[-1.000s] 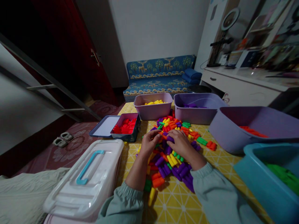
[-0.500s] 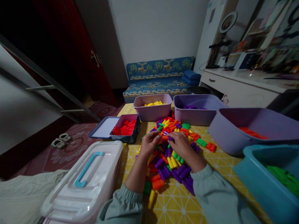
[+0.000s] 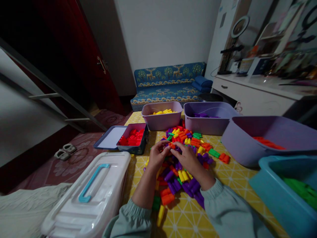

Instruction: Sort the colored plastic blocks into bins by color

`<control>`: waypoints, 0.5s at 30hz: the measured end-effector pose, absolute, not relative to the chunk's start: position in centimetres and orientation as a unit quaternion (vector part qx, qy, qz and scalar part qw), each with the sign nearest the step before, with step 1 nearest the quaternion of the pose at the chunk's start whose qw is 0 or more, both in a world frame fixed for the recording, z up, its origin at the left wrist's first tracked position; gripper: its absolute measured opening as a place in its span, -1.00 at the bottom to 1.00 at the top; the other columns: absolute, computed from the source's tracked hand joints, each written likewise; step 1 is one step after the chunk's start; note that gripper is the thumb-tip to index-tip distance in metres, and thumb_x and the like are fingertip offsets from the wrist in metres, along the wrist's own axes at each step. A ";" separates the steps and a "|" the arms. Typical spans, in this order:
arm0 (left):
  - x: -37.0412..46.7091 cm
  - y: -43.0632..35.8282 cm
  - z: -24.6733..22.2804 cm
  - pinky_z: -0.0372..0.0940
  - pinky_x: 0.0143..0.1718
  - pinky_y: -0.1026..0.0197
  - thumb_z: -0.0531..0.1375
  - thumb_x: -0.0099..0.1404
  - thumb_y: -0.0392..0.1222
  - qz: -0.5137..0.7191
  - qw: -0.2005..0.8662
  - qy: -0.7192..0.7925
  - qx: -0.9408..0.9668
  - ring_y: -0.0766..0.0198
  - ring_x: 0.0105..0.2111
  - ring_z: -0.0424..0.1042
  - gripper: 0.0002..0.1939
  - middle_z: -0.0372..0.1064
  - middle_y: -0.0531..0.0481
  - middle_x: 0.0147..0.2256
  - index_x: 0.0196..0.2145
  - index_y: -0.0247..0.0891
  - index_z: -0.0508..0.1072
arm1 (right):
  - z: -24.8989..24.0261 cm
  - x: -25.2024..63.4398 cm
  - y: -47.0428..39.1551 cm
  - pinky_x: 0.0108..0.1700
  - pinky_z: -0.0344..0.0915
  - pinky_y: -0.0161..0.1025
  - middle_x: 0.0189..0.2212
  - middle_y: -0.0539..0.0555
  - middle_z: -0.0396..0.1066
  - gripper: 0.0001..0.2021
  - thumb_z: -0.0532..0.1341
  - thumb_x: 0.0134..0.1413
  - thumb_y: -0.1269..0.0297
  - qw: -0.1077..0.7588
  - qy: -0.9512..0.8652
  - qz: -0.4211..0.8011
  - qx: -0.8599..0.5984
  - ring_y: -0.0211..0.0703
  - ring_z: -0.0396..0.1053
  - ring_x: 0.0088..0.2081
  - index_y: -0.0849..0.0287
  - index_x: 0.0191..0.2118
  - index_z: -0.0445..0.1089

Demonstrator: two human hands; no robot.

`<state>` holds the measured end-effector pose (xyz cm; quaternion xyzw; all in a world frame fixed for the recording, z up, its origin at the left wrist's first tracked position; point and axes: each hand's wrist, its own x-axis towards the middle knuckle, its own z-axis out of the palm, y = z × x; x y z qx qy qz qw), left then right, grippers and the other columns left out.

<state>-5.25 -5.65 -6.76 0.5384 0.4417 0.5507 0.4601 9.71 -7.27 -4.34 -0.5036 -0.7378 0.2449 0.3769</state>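
Observation:
An orange toy building block (image 3: 171, 145) is pinched between the fingertips of my left hand (image 3: 158, 156) and my right hand (image 3: 187, 160), which meet over the pile. Part of the block is hidden by the fingers. Beneath and around both hands lies a heap of plastic building blocks in purple, yellow, orange, red and green. Purple blocks (image 3: 194, 186) gather below my right hand. Orange blocks (image 3: 167, 196) and a yellow block (image 3: 160, 215) lie below my left wrist.
Behind the pile stand a pinkish bin (image 3: 160, 123) of yellow blocks and a purple bin (image 3: 208, 127) of purple ones. On the right are a lilac bin (image 3: 237, 145) with orange blocks and a teal bin (image 3: 274, 185) with green. At left sit a red-filled tin (image 3: 138, 150) and a lidded white box (image 3: 104, 195).
My right fingers have moved slightly left, from beside a purple block to the orange block at my left fingertips. The hands are now closer together.

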 end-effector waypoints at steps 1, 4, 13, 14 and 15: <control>-5.2 -5.7 -6.8 0.33 -0.42 0.32 0.35 0.08 -0.01 0.553 0.454 0.446 0.538 0.33 -0.49 0.39 -0.63 0.46 -0.02 -0.45 -0.22 -0.32 0.53 | -4.4 9.8 -7.2 -0.19 0.34 -0.19 -0.27 0.08 0.54 -0.77 0.13 0.19 0.18 0.381 -0.734 0.236 -0.511 -0.05 0.48 -0.22 0.12 -0.10 0.43; -5.3 -5.8 -6.6 0.32 -0.40 0.33 0.31 0.14 -0.04 0.562 0.426 0.451 0.548 0.32 -0.43 0.40 -0.70 0.47 -0.03 -0.39 -0.24 -0.31 0.53 | -4.7 9.9 -6.9 -0.16 0.33 -0.18 -0.25 0.14 0.53 -0.73 0.12 0.21 0.13 0.399 -0.721 0.197 -0.531 -0.02 0.47 -0.18 0.16 -0.13 0.44; -5.2 -6.3 -6.1 0.28 -0.41 0.34 0.25 0.19 0.04 0.550 0.467 0.424 0.548 0.36 -0.46 0.36 -0.65 0.44 -0.02 -0.38 -0.21 -0.28 0.53 | -5.4 9.9 -6.7 -0.10 0.30 -0.17 -0.20 0.18 0.53 -0.77 0.12 0.18 0.31 0.354 -0.743 0.166 -0.543 0.00 0.47 -0.14 0.22 -0.11 0.45; -5.1 -6.2 -6.1 0.27 -0.41 0.34 0.28 0.16 0.05 0.547 0.471 0.421 0.549 0.36 -0.47 0.35 -0.64 0.44 -0.02 -0.39 -0.22 -0.29 0.53 | -5.4 9.9 -6.8 -0.09 0.30 -0.17 -0.18 0.18 0.52 -0.76 0.11 0.16 0.36 0.345 -0.747 0.170 -0.542 0.00 0.46 -0.12 0.22 -0.10 0.45; -5.1 -6.2 -6.2 0.26 -0.42 0.35 0.32 0.12 0.04 0.545 0.473 0.420 0.551 0.37 -0.48 0.34 -0.63 0.44 -0.01 -0.41 -0.24 -0.30 0.53 | -5.3 9.9 -6.8 -0.08 0.30 -0.17 -0.17 0.18 0.52 -0.75 0.11 0.14 0.41 0.336 -0.751 0.176 -0.540 0.01 0.46 -0.11 0.22 -0.10 0.44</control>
